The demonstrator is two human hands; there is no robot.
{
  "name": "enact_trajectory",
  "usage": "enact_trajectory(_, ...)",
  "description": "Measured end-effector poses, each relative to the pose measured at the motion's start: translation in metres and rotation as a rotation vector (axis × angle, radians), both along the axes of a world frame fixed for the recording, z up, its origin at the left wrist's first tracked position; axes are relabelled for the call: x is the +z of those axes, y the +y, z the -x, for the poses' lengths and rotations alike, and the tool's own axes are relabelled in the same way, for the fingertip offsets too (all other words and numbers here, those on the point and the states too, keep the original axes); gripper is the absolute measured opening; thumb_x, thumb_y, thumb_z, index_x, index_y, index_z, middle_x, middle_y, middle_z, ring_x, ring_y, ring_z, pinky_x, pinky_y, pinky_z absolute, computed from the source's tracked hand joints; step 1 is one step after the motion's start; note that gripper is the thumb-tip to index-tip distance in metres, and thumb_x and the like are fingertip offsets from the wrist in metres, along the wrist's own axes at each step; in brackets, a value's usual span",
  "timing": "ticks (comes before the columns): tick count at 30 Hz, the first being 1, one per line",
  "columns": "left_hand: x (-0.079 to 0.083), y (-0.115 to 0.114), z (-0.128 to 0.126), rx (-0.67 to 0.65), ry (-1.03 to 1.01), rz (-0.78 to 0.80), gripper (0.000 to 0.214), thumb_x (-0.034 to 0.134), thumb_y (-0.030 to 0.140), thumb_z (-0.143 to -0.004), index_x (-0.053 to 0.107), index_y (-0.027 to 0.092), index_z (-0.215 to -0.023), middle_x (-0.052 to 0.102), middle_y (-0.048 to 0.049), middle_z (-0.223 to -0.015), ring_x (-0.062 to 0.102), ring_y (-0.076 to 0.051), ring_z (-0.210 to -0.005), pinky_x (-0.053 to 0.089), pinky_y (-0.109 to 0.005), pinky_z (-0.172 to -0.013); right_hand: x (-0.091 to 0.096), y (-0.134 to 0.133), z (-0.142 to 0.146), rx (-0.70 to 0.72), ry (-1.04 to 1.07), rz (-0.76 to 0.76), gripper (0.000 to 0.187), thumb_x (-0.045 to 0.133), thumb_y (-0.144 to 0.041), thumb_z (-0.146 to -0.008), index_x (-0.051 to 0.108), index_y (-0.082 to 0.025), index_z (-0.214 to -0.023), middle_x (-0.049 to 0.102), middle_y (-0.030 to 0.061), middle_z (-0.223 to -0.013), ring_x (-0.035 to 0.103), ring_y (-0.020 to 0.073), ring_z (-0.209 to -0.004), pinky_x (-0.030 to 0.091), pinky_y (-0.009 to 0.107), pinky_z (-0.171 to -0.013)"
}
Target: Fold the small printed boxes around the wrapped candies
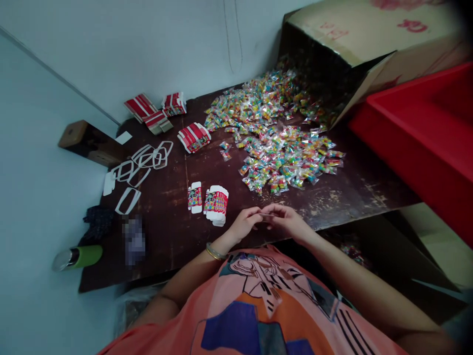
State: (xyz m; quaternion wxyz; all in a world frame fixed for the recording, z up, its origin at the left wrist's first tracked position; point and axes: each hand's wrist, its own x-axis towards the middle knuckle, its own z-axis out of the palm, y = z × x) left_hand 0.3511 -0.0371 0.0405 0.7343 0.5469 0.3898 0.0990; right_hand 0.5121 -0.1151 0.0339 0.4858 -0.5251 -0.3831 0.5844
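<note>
My left hand and my right hand meet at the table's front edge. Between their fingertips they pinch a thin flat piece, seen almost edge-on; it looks like card, but its print is hidden. Left of my hands lies an overlapping row of flattened small candy boxes, red and printed, with white flaps. One more flat candy box lies apart beside that row. Beyond my right hand spreads a large heap of small clear candy packets with multicoloured sweets inside.
A large cardboard carton lies open at the back right, packets spilling from it. A red plastic bin stands at the right. Stacked red boxes, white paper bands, a brown box and a green bottle are at left.
</note>
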Motion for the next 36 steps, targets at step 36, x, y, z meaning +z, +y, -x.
enact_trajectory(36, -0.033, 0.106, 0.158, 0.505, 1.001, -0.679, 0.042, 0.079, 0.039, -0.058, 0.059, 0.016, -0.086, 0.050, -0.0157, -0.115, 0.041, -0.037, -0.120, 0.035, -0.048, -0.097, -0.036, -0.096, -0.168, 0.028, -0.889, 0.152, 0.036, 0.069, -0.059, -0.067, 0.074, -0.032, -0.091, 0.073, 0.0162, -0.097, 0.070, 0.0346, -0.085, 0.054, 0.050, -0.076)
